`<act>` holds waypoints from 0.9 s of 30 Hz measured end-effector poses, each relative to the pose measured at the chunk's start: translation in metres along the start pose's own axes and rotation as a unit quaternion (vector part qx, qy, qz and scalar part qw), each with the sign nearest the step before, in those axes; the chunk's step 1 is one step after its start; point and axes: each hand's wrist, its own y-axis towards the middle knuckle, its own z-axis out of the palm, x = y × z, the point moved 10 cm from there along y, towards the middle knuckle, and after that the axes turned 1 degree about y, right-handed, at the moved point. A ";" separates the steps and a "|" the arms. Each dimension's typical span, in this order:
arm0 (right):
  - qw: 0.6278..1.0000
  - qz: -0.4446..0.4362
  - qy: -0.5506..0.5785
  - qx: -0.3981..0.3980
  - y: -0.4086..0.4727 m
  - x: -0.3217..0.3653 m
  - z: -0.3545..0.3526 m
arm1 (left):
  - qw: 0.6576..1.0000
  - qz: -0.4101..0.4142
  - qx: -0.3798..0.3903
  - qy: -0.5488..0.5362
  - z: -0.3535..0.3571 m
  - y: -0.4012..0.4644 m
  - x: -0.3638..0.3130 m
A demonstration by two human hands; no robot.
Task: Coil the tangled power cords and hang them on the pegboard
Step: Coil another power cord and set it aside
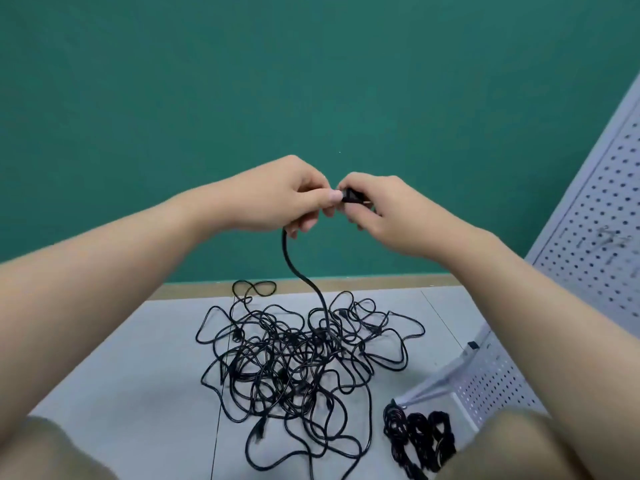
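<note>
Both hands are raised in front of the green wall [311, 81], nearly meeting. The right hand [377, 213] has its fingers curled around a black plug [353, 196] at the end of a cord, and a bit of the plug's metal tip peeks out by the thumb. The left hand [287, 195] pinches the same cord right beside the plug, thumb pressed on top, the other fingers curled underneath. The two hands are just about touching at the fingertips.

From under the left hand the held cord [294, 268] drops in a loose curve, straight down into the tangled pile of cords [301, 355] below. That pile lies spread on the grey floor [121, 375], a knot of thin black loops crossing over each other, with a few loops straying out towards the wall and one long strand trailing to the near edge of view. How many cords are in it I cannot tell.

To the right of the pile, apart from it, lie a few coiled cords [419, 441], side by side in tight black bundles. Just beyond them stands the white pegboard [595, 216], leaning back along the right side, with its foot panel [485, 379] near the coils. The person's knees show at both lower corners.
</note>
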 end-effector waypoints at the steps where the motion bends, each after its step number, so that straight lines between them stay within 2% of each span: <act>1: 1.000 0.007 -0.012 -0.004 0.001 -0.002 -0.002 | 1.000 -0.001 -0.009 -0.019 0.002 -0.006 0.009; 5: 0.999 0.050 0.009 0.010 -0.001 -0.019 -0.006 | 0.994 -0.034 -0.054 -0.092 0.037 -0.037 0.070; 8: 0.993 0.103 0.012 0.058 -0.013 -0.048 0.007 | 0.996 -0.078 0.030 -0.032 0.081 -0.055 0.105; 10: 0.984 0.152 0.046 0.077 -0.027 -0.073 0.025 | 0.994 -0.093 0.048 -0.016 0.086 -0.052 0.116; 14: 0.968 0.214 0.080 0.104 -0.046 -0.092 0.062 | 0.997 -0.072 -0.020 0.022 0.064 -0.027 0.114; 17: 0.942 0.231 0.235 0.061 -0.035 -0.087 0.075 | 0.998 -0.022 -0.058 0.024 0.052 -0.005 0.089; 19: 0.885 0.240 0.398 0.029 -0.026 -0.079 0.077 | 0.993 0.021 -0.116 0.019 0.032 0.005 0.067; 21: 0.805 0.232 0.546 0.016 -0.020 -0.065 0.072 | 0.979 0.056 -0.196 -0.018 0.002 0.008 0.053; 23: 0.737 0.210 0.641 -0.024 -0.015 -0.054 0.052 | 0.962 0.063 -0.258 -0.067 -0.017 0.008 0.054; 25: 0.683 0.206 0.693 -0.102 -0.012 -0.064 0.030 | 0.962 0.031 -0.237 -0.135 -0.002 0.016 0.070; 27: 0.641 0.233 0.706 -0.190 -0.017 -0.096 0.018 | 0.984 -0.028 -0.118 -0.127 0.048 0.026 0.092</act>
